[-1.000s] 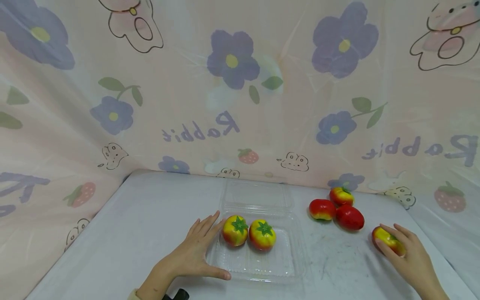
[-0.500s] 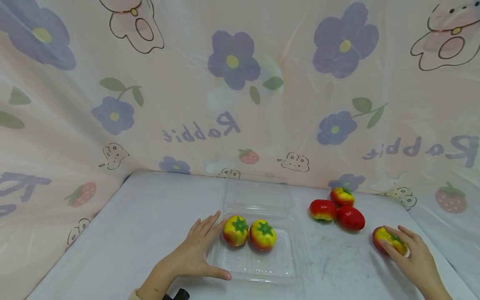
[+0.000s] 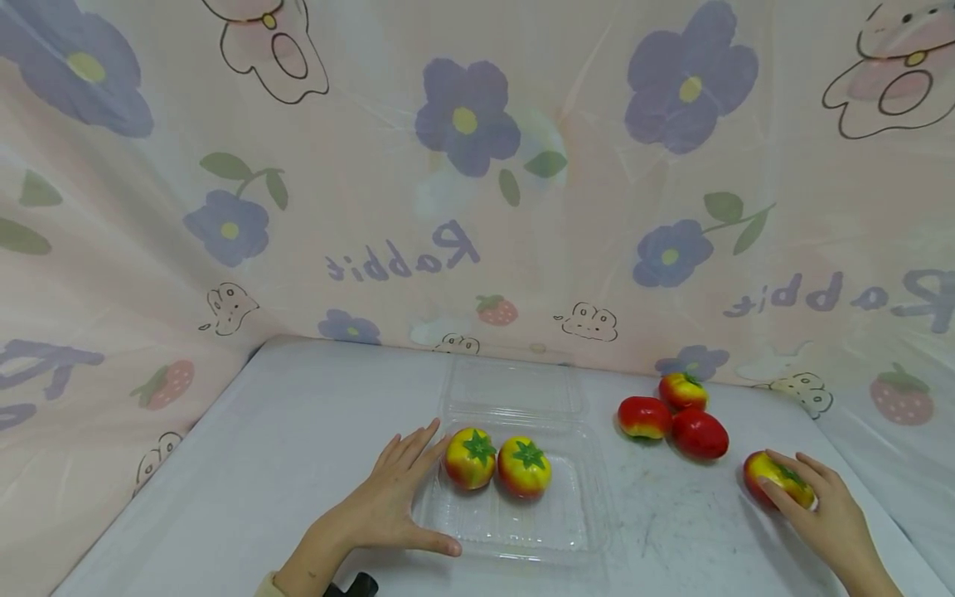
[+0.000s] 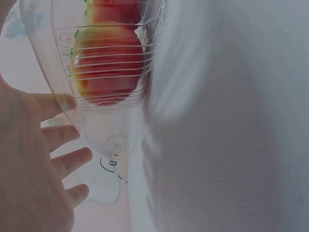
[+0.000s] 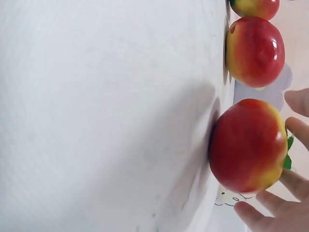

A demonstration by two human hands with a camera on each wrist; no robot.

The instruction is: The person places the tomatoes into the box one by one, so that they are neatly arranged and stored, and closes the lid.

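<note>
One glossy red-yellow round fruit [image 5: 248, 145] on white surface [image 3: 298, 456], your right hand [image 3: 831, 514] around it, grip unclear; probably light, firm, slippery: pinch mid-sides. Left hand [image 3: 380, 510] spread beside clear plastic box [image 3: 522, 531].

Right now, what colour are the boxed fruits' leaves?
The leaves are green, clearest in the head view.

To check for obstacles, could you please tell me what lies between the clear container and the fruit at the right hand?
In the head view, only smudged white tabletop separates the container from that fruit; three other fruits sit farther back.
</note>
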